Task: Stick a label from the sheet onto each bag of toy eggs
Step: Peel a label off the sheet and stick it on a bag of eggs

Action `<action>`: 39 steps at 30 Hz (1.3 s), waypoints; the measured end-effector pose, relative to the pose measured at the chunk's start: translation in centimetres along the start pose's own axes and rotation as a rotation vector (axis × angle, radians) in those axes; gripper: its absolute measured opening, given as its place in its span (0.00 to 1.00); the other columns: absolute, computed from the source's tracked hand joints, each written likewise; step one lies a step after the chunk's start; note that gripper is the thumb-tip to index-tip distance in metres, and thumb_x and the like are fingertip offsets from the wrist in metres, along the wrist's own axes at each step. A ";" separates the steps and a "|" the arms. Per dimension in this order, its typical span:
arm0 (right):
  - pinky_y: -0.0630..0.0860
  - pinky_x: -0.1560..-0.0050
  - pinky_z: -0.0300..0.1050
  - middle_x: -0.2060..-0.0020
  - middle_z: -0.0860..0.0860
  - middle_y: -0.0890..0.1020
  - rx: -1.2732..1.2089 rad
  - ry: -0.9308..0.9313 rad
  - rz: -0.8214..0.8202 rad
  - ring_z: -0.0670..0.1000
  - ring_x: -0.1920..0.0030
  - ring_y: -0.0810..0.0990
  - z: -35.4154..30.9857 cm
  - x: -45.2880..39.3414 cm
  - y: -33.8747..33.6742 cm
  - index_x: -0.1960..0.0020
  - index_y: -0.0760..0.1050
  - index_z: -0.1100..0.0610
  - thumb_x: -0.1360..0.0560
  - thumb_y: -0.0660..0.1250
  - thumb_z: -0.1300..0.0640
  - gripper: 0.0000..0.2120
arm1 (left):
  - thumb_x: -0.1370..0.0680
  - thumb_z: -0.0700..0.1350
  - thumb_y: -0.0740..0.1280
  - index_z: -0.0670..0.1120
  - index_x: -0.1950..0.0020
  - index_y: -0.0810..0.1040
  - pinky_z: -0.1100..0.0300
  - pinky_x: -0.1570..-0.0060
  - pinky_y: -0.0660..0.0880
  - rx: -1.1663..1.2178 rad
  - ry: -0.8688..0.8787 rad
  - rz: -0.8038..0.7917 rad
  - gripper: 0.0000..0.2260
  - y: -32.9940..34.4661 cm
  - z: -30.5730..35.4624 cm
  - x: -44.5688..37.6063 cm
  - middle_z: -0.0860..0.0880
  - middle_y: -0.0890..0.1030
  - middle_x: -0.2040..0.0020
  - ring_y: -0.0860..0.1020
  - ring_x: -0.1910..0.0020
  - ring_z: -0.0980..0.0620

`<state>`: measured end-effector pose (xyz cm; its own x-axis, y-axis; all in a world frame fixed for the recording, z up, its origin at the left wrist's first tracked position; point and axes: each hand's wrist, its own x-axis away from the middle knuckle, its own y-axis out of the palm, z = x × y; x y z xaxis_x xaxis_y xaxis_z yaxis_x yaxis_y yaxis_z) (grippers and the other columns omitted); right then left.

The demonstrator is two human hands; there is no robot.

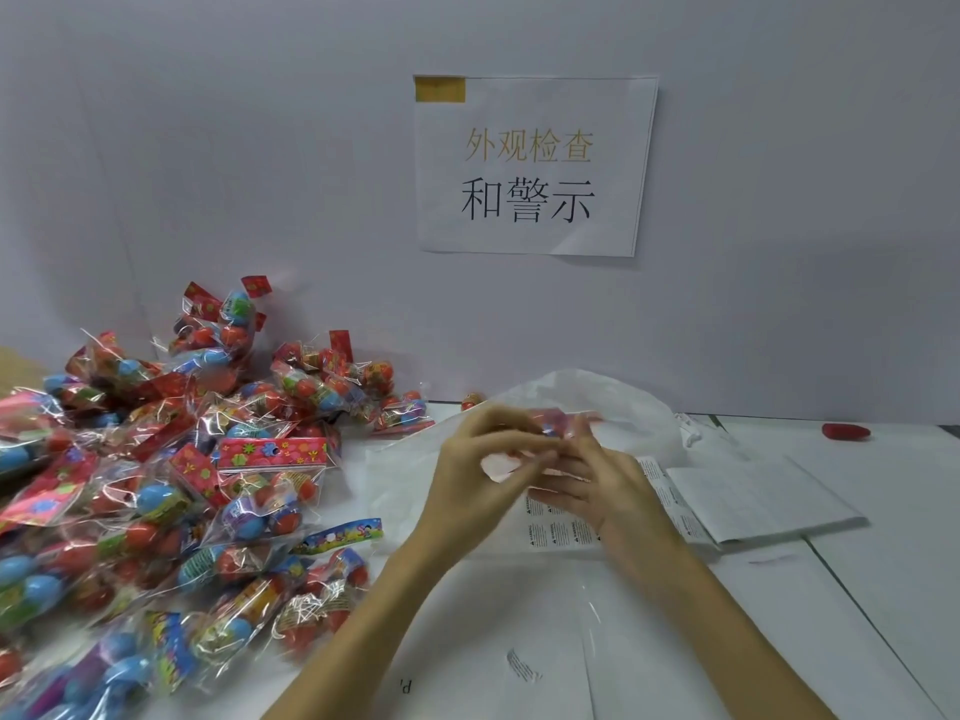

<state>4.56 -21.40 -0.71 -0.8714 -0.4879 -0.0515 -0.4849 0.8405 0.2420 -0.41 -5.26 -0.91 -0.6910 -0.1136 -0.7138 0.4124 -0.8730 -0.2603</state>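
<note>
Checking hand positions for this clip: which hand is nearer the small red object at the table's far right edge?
Right. The right hand works mid-table over the label sheet, well left of the red object; the left hand is farther left again.

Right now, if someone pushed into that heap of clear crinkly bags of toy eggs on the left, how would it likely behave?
The heap of clear cellophane bags of toy eggs would probably slide and spill rather than move together: the bags lie loosely stacked at mixed angles. The glossy film looks slippery. The round plastic eggs likely let each bag shift and sag when lifted.
</note>
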 end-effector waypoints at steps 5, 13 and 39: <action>0.84 0.43 0.49 0.44 0.63 0.85 -0.120 0.035 0.036 0.60 0.44 0.86 -0.1 0.1 -0.8 0.39 0.81 0.66 0.17 0.65 0.57 0.14 | 0.24 0.46 0.78 0.49 0.49 0.90 0.54 0.40 0.75 -0.182 0.164 -0.130 0.04 0.5 -0.1 0.7 0.53 0.83 0.45 0.80 0.42 0.53; 0.84 0.45 0.48 0.46 0.59 0.88 0.120 -0.034 -0.090 0.60 0.45 0.87 -0.3 0.2 -0.4 0.35 0.80 0.61 0.13 0.58 0.57 0.15 | 0.21 0.56 0.72 0.70 0.26 0.69 0.60 0.42 0.80 0.208 -0.447 -0.055 0.25 -0.7 0.9 -0.2 0.53 0.82 0.36 0.82 0.38 0.54; 0.73 0.35 0.39 0.37 0.43 0.82 1.148 -0.218 -0.120 0.43 0.37 0.79 3.1 -0.8 -2.4 0.30 0.78 0.47 0.21 0.72 0.54 0.20 | 0.26 0.38 0.75 0.52 0.33 0.75 0.64 0.34 0.74 -0.350 -0.413 -0.121 0.24 -0.6 -0.8 0.8 0.51 0.61 0.36 0.76 0.44 0.56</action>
<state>6.22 -22.31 -4.22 -0.7562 -0.6211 -0.2061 -0.2505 0.5657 -0.7857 -0.73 -4.42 -1.80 -0.8919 -0.2603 -0.3699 0.4398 -0.6899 -0.5749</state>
